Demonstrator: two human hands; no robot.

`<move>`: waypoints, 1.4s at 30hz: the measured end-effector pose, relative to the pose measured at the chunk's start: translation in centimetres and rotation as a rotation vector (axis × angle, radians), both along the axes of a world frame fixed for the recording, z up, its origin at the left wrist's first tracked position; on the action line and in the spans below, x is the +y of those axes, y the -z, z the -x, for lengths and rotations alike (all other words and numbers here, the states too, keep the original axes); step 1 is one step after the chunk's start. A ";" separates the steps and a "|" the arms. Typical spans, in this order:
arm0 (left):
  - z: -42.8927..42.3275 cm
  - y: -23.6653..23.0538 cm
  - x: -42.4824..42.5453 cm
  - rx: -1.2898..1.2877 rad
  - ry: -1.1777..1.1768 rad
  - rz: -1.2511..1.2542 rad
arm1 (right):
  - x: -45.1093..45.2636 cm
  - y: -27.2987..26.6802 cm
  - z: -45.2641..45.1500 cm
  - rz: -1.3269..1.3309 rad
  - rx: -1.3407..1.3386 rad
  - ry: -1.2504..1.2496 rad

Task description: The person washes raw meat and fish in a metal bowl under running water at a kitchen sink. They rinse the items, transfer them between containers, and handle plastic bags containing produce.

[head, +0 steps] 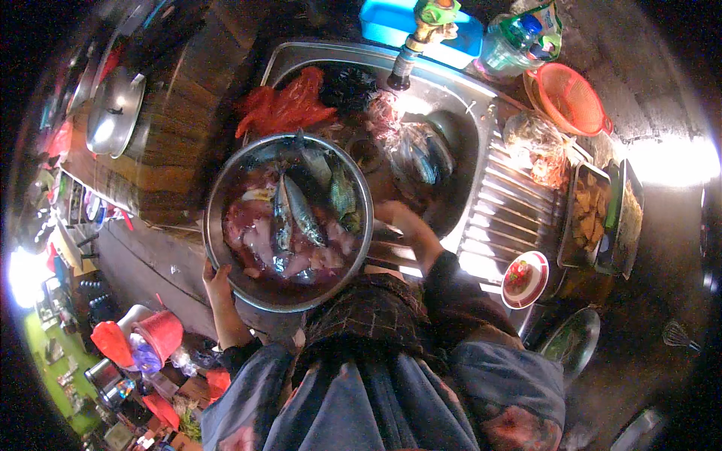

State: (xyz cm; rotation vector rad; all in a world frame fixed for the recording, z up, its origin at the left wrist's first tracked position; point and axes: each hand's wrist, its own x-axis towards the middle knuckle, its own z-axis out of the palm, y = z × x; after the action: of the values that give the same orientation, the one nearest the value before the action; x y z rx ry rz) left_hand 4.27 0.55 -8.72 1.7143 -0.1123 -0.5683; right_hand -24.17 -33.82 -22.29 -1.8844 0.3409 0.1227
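Note:
My left hand [219,282] grips the lower left rim of a large round metal basin [365,225]. At the basin's right side is my right hand [397,219], its fingertips hidden behind the rim. Several whole fish [302,211] lie in the basin on pale pink pieces of raw meat or fish [254,239]. A greenish scaly fish [342,194] rests by the right wall. Behind the basin, the steel sink [471,186] holds more blue-silver fish [426,155], which seem to be in clear plastic. A crumpled red plastic bag [287,104] hangs over the sink's left edge.
A tap [403,65] stands over the sink, before a blue tub [386,25]. Rightward are a ribbed drainboard [507,208], a clear plastic bag [533,138], an orange strainer [569,101], a tray of brown pieces [591,211] and a small bowl [524,280]. A metal lid [117,113] lies left.

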 end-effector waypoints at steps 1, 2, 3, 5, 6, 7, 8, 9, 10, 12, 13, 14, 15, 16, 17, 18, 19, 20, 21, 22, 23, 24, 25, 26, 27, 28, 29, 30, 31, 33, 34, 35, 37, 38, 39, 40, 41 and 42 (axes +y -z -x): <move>-0.1 0.0 0.1 -0.007 0.017 0.007 | -0.8 -1.8 0.3 0.271 0.101 0.145; 0.0 0.1 0.1 -0.013 0.036 0.012 | -1.6 -4.0 0.5 0.484 0.415 0.244; 0.0 0.1 0.1 0.007 0.029 0.011 | -1.7 -6.4 0.5 0.305 0.281 0.452; 0.0 -0.1 0.0 0.047 0.020 0.009 | -1.0 -11.2 0.3 -0.032 0.113 0.792; 0.1 -0.1 -0.1 0.043 0.016 0.021 | -0.2 -13.2 -0.2 -0.085 0.042 0.772; 0.1 -0.2 -0.2 0.036 0.013 0.033 | 0.5 -14.5 -1.3 -0.058 -0.090 0.686; 0.2 -0.3 -0.4 0.028 0.008 0.045 | 0.7 -15.5 -2.1 -0.034 -0.289 0.540; 0.3 -0.4 -0.5 0.031 -0.005 0.040 | 0.0 -15.9 -2.6 -0.065 -0.192 0.577; 0.3 -0.4 -0.5 0.035 -0.018 0.032 | -1.5 -15.5 -3.4 -0.103 -0.162 0.558; 0.2 -0.5 -0.5 0.042 -0.013 0.009 | -4.4 -13.4 -3.1 0.294 0.131 0.523; 0.1 -0.5 -0.5 0.046 0.001 -0.004 | -4.9 -11.8 -2.1 0.432 0.288 0.331; 0.1 -0.5 -0.4 0.053 -0.015 -0.064 | -4.8 -9.8 -1.0 0.595 0.405 0.134; 0.1 -0.4 -0.2 0.034 0.004 -0.011 | -3.9 -7.7 -0.2 0.744 0.504 0.033; 0.1 -0.3 -0.2 0.018 -0.001 -0.004 | -2.9 -5.7 0.5 0.785 0.536 0.052; 0.2 -0.2 -0.2 0.006 0.007 0.011 | -1.4 -4.0 1.3 0.817 0.551 0.175; 0.2 -0.1 -0.1 0.008 -0.010 -0.002 | -1.7 -2.8 1.8 0.760 0.595 0.221; 0.3 -0.1 -0.1 0.013 -0.017 -0.009 | -1.6 -1.9 2.2 0.764 0.481 0.341; 0.3 -0.1 -0.1 0.019 -0.028 -0.016 | -2.7 -1.4 2.7 0.677 0.399 0.375; 0.4 -0.1 -0.1 -0.002 -0.021 -0.034 | -4.0 -1.4 3.1 0.604 0.299 0.427; 0.4 -0.2 -0.1 -0.023 -0.014 -0.052 | -6.2 -2.0 3.6 0.470 0.225 0.399; 0.4 -0.3 -0.2 -0.062 0.016 -0.051 | -8.5 -2.8 4.0 0.453 0.190 0.292; 0.3 -0.5 -0.3 -0.033 0.008 -0.070 | -8.2 -3.8 5.3 -0.194 -0.237 0.840; 0.4 -0.6 -0.4 -0.021 0.022 -0.072 | -10.1 -5.3 5.6 -0.451 -0.219 0.969; 0.4 -0.9 -0.5 0.003 -0.005 -0.150 | -10.7 -7.1 6.3 -0.066 -0.334 0.853; 0.5 -1.1 -0.7 0.003 0.013 -0.055 | -11.1 -8.8 5.8 -0.111 -0.494 0.893; 0.7 -1.2 -0.8 0.013 -0.009 -0.036 | -11.9 -11.6 6.2 0.177 -0.280 0.824; 1.0 -1.3 -0.9 0.025 -0.017 0.009 | -11.3 -14.0 6.0 0.081 -0.357 0.872; 1.2 -1.4 -1.0 -0.027 -0.009 0.034 | -10.9 -16.4 5.1 0.057 -0.456 0.805; 1.3 -1.4 -1.1 0.004 -0.043 -0.006 | -9.9 -18.5 4.1 0.213 -0.311 1.005; 1.3 -1.3 -1.1 0.042 -0.025 0.002 | -8.6 -23.8 3.7 0.137 -0.374 0.840; 1.2 -1.2 -1.1 0.097 -0.059 0.120 | -8.1 -25.9 3.2 -0.224 -0.557 0.702; 1.1 -1.2 -1.0 0.076 -0.032 0.120 | -7.6 -27.8 3.0 -0.436 -0.644 0.562; 0.9 -0.9 -1.0 0.077 -0.016 0.125 | -6.1 -29.3 1.9 -0.645 -0.826 0.523; 0.8 -0.9 -1.0 0.119 -0.043 0.135 | -5.5 -29.6 1.3 -0.779 -0.789 0.498; 0.8 -0.9 -0.9 0.061 -0.028 0.089 | -5.0 -29.4 0.5 -0.893 -0.767 0.457; 0.8 -0.9 -0.9 0.047 -0.023 0.008 | -4.5 -29.2 -0.4 -1.005 -0.742 0.417; 0.8 -0.9 -1.0 0.023 -0.018 -0.078 | -3.6 -28.3 -1.8 -0.930 -0.702 0.397; 0.9 -1.0 -1.0 0.030 -0.022 -0.022 | -2.5 -27.3 -3.4 -0.885 -0.729 0.375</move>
State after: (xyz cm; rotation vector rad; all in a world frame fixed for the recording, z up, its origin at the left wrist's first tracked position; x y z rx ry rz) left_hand 3.40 -0.46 -7.75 1.7254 -0.0664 -0.5807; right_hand -20.76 -36.28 5.02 -0.8708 0.0902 -0.5722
